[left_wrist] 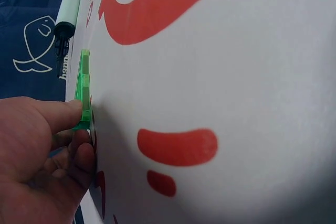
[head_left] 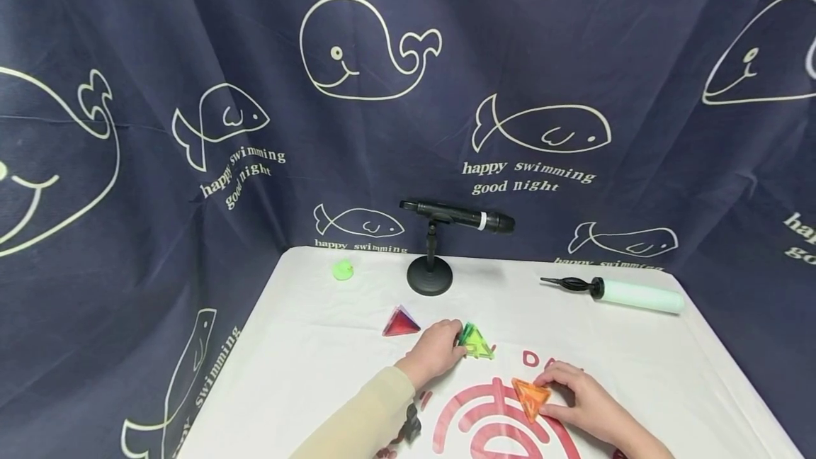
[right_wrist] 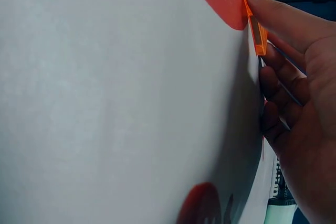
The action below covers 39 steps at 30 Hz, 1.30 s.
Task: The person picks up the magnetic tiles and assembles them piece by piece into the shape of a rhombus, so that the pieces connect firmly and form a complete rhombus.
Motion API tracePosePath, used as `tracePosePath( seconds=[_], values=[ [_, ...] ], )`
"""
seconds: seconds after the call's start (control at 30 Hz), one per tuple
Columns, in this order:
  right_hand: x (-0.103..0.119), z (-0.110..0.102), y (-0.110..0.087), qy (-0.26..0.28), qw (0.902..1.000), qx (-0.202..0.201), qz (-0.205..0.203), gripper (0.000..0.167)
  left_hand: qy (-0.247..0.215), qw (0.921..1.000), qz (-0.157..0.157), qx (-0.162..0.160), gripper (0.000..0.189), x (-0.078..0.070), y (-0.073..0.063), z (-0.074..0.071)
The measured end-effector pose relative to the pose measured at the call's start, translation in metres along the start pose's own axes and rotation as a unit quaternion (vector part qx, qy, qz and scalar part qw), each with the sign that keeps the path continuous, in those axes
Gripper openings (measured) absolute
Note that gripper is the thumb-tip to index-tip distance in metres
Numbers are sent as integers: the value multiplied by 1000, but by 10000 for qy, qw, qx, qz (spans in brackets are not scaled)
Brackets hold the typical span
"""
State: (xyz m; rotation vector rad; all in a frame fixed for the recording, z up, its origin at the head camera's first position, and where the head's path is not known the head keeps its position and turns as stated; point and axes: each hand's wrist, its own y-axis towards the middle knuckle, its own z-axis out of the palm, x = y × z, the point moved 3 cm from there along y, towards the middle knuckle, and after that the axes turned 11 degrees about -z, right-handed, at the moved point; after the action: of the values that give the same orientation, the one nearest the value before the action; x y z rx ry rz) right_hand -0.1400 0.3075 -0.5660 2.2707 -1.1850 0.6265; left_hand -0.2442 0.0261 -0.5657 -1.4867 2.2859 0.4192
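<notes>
In the head view my left hand point(head_left: 436, 351) pinches a stack of green triangular magnetic tiles point(head_left: 478, 343) by its left corner. The left wrist view shows these green tiles point(left_wrist: 85, 85) edge-on, with the thumb against their edge. To the right and closer to me, my right hand point(head_left: 583, 402) holds orange triangular magnetic tiles point(head_left: 529, 395) between thumb and fingers, over the red printed arcs. Seen from the right wrist, the orange tiles point(right_wrist: 259, 35) also stand edge-on, the thumb across them. A red and purple triangular tile stack point(head_left: 401, 323) lies left of my left hand.
On the white table point(head_left: 306, 367), a black microphone point(head_left: 459, 214) rests on a round-based stand point(head_left: 430, 276) at the back. A light green balloon pump point(head_left: 637, 295) lies back right, a small green object point(head_left: 342, 270) back left. Near my left sleeve is a dark object point(head_left: 413, 425).
</notes>
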Motion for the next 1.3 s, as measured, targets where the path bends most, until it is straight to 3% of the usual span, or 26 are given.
tracePosePath(
  seconds=[0.33,0.57,0.77,0.97,1.3],
  values=[
    [7,2,3,-127,9994,-287,148,36,104,9999,62,70,21,-2,-1,-3],
    [7,4,8,105,9951,-540,825,43,176,9997,127,81,21,-4,-1,-5],
    [6,5,13,-250,9908,-539,1219,56,273,9995,166,59,21,-5,-1,-6],
    [7,6,17,-890,9869,-674,1166,43,349,9993,120,81,22,-6,-1,-7],
    [8,7,28,-1098,9748,-899,1722,26,236,9995,161,109,22,-7,-2,-8]
  ],
)
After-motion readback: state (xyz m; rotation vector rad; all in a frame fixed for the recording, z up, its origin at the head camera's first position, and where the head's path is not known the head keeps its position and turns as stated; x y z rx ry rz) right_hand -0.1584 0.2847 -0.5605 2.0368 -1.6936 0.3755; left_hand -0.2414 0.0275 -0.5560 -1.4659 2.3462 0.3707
